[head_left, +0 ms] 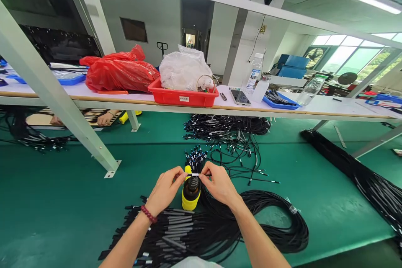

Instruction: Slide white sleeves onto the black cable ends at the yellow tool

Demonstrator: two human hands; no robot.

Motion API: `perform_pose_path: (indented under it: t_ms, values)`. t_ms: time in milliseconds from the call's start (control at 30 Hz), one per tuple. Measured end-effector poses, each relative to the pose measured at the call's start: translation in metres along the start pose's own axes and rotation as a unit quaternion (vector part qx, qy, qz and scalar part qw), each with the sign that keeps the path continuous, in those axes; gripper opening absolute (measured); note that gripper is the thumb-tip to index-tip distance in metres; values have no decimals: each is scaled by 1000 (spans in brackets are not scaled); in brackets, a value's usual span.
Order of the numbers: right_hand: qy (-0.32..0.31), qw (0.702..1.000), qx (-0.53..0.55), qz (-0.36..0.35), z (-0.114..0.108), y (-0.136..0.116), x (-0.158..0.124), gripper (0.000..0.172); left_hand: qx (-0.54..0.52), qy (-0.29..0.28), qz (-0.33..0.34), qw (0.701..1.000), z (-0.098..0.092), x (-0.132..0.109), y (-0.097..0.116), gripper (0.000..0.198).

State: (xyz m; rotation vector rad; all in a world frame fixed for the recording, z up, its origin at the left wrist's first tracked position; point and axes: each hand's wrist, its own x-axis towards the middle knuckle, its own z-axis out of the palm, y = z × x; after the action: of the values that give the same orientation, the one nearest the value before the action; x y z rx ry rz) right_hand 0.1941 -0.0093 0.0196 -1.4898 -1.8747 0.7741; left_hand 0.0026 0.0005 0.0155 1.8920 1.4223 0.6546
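My left hand (pixel 165 188), below which a beaded bracelet circles the wrist, pinches one end of a thin black cable with a short white sleeve (pixel 195 174). From the other side, my right hand (pixel 220 182) pinches the same cable, so the sleeve spans the gap between my fingertips. Just below it stands a yellow and black heat gun (pixel 191 203), its coiled metal nozzle pointing up at the sleeve. A bunch of cable ends with blue tips (pixel 196 157) lies just beyond. Nearer to me spreads a bundle of black cables with grey sleeves (pixel 179 230).
More black cables (pixel 222 127) lie under the raised shelf (pixel 125 99), and a long bundle (pixel 351 171) lies at right. On the shelf are a red bin (pixel 185 98), a phone (pixel 240 96) and bottles. At left, another person's hands (pixel 106 118) show beneath the shelf.
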Motion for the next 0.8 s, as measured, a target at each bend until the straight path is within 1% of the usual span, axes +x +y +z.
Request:
perform_pose_path:
  t_ms: [233, 500, 567, 733, 800]
  values:
    - [1, 1000, -1, 7, 4, 6, 1, 7, -3, 1, 3, 1000, 2, 2, -3, 32]
    - [-4, 1000, 3, -2, -1, 7, 2, 12, 5, 17, -1, 1000, 2, 3, -4, 27]
    - [-5, 1000, 8, -7, -2, 8, 1, 14, 7, 17, -4, 1000, 1, 3, -5, 30]
    - [-5, 1000, 21, -20, -4, 8, 3, 14, 22, 7, -13, 1000, 0, 2, -6, 45]
    - [-5, 999, 23, -22, -4, 8, 3, 14, 25, 7, -13, 1000, 1, 2, -6, 48]
